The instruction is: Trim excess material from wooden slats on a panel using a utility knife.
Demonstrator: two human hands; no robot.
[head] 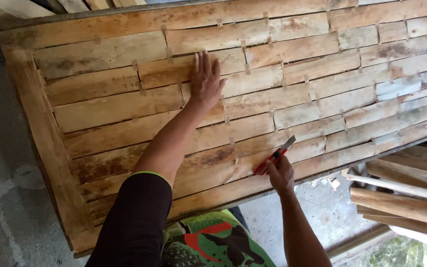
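Concrete floor [6, 198] lies under the woven bamboo panel [100, 109] where we press our left hand [205, 79] flat and open, while our right hand [280, 174] grips a red utility knife [274, 156] at its near edge, bamboo poles [401, 198] at right.

Hands on a woven panel
Left hand [205, 79] lies flat on the woven brown bamboo-strip panel [124, 106]; right hand [280, 174] has a red utility knife [274, 155] in its grip, lower centre.

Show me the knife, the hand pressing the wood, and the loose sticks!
knife [276, 155]: head view, middle of its red handle.
left hand [205, 81]: head view, back of hand.
sticks [401, 198]: head view, one stick's middle.
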